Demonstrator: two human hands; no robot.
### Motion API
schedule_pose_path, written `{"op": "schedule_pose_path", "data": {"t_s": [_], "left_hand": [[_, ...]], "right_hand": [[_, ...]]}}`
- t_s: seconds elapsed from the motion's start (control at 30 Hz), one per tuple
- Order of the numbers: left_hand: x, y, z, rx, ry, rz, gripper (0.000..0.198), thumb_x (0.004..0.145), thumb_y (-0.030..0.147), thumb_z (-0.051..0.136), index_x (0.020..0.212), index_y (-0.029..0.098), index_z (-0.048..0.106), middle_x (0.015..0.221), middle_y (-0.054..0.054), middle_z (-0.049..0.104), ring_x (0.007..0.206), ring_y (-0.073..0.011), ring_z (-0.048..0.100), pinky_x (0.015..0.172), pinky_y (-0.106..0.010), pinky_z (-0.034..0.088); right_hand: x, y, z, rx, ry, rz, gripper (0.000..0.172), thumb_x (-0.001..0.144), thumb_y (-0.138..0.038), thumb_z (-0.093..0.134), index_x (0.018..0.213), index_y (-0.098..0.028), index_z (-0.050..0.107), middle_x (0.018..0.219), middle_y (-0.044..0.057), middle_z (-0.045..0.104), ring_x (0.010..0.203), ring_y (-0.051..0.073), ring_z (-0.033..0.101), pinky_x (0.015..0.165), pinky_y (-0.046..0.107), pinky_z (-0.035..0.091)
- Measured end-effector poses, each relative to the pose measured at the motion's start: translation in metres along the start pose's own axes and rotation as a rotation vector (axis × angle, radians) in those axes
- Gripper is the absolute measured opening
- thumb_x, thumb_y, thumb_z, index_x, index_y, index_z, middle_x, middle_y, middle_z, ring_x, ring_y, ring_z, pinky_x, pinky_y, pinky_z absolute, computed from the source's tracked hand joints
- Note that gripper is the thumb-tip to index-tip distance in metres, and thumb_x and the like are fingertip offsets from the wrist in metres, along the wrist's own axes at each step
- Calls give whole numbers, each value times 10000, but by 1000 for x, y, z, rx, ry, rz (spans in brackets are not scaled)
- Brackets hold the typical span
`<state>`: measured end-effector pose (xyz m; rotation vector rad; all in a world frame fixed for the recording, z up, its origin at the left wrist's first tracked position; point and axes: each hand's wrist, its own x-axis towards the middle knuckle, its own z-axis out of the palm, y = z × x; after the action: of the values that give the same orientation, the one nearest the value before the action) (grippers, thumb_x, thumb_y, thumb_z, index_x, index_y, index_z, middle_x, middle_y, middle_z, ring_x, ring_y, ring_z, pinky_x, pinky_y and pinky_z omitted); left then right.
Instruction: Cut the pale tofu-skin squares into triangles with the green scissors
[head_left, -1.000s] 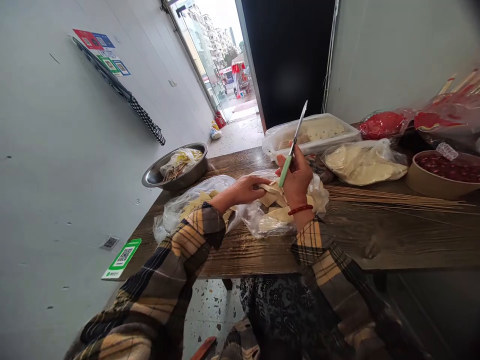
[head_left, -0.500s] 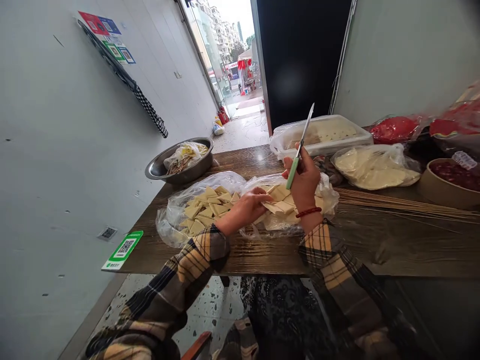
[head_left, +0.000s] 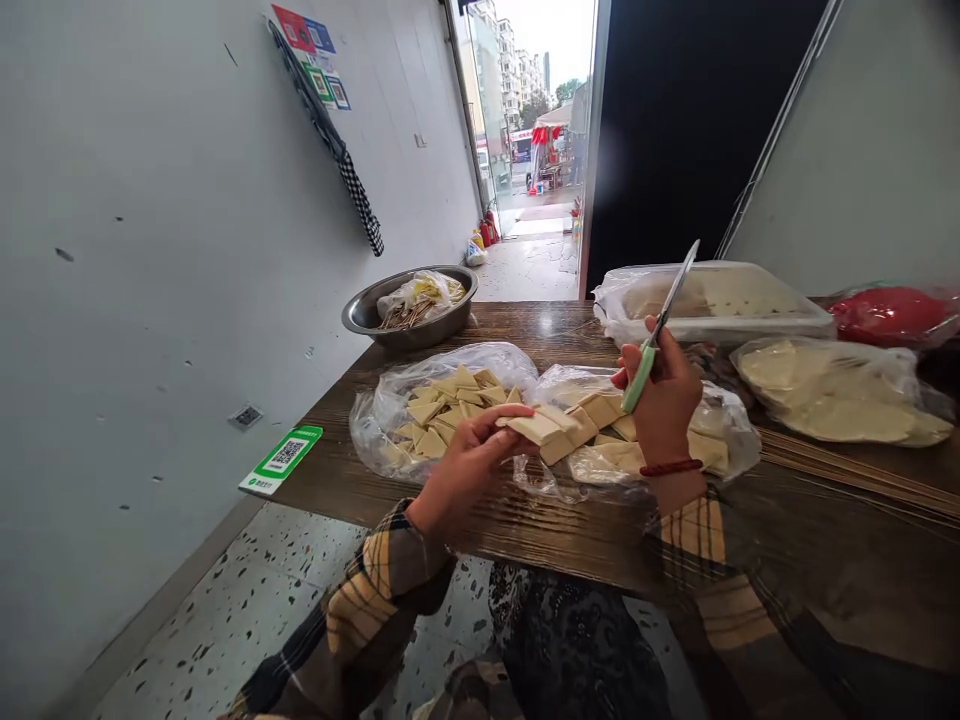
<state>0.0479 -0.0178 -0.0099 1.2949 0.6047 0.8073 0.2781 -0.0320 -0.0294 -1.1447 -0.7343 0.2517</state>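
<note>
Thin pale-tan tofu sheets (head_left: 534, 428), square-cut, stacked flat, green-handled blade (head_left: 659, 322)

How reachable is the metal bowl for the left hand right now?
Probably yes, though not freely. The metal bowl sits beyond the left hand on its own side, with only the low bag of cut pieces between, which it could pass over. But it is holding a tan slice.
</note>
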Motion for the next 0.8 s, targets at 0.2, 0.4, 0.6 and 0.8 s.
{"op": "schedule_pose_path", "data": {"t_s": [0.2, 0.4, 0.6, 0.8], "left_hand": [[2, 6, -33, -131, 154, 100, 271, 797, 386, 675, 967, 175, 661, 956, -65, 676, 845, -170, 659, 737, -301, 568], [28, 10, -49, -40, 261, 143, 424, 670, 225, 798, 1050, 205, 611, 925, 5, 643, 764, -112, 621, 662, -211, 512], [62, 14, -72, -270, 198, 113, 378, 635, 166, 817, 983, 114, 677, 871, -46, 704, 711, -123, 639, 670, -237, 529], [72, -2, -91, -459, 243, 115, 297, 652, 107, 799, 921, 115, 675, 840, -37, 708, 722, -116, 656, 681, -216, 545]], "right_hand": [[-17, -6, 8, -46, -215, 63, 584, 758, -418, 727, 1302, -234, 623, 680, -41, 606, 508, 114, 561, 476, 243, 472], [-33, -11, 18, -63, -738, 290, 595, 755, -453, 728, 1262, -152, 649, 609, -50, 525, 447, 83, 465, 428, 228, 406], [-41, -8, 23, -91, -990, 392, 665, 746, -515, 719, 1291, -146, 619, 650, -37, 504, 476, 87, 445, 453, 241, 401], [-43, -13, 20, -188, -1186, 326, 685, 779, -573, 690, 1283, -119, 595, 721, -1, 520, 626, 125, 447, 579, 267, 404]]}}
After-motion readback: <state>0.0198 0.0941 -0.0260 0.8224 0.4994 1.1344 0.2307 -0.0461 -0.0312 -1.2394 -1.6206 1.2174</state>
